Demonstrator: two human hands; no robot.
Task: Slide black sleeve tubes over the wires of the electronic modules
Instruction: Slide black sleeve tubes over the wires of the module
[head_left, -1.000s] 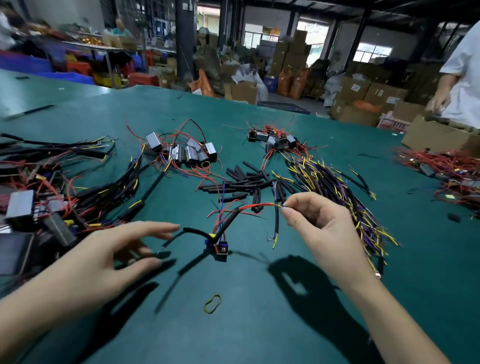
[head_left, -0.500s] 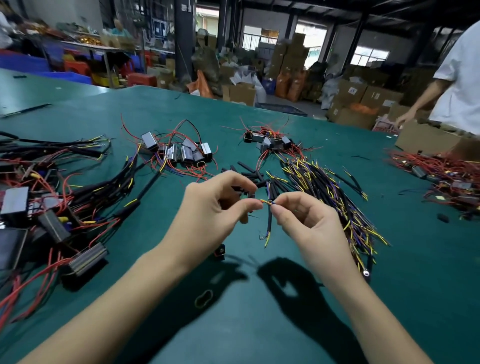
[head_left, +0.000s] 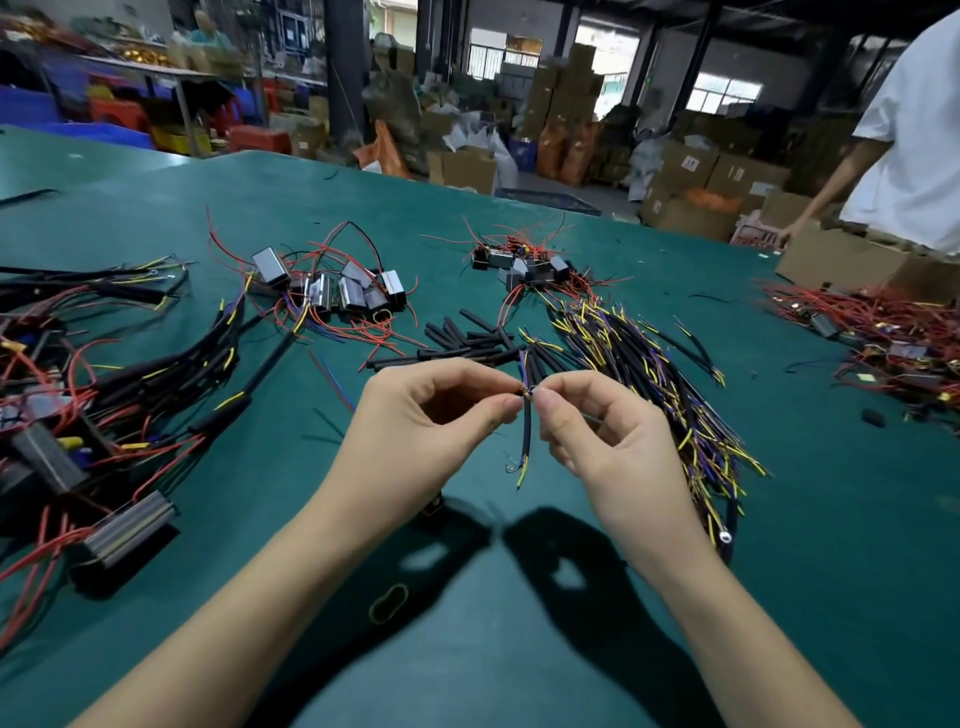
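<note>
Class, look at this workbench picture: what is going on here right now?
A person is working over a green table strewn with wired modules. The left hand and right hand meet fingertip to fingertip, both pinching the top end of a black sleeved wire that hangs between them, coloured strands showing at its lower end. Loose black sleeve tubes lie just beyond the hands.

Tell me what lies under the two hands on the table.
Under the left hand and right hand: bare green table, their shadows, a yellow rubber band. A small dark part below the left wrist is mostly hidden.
</note>
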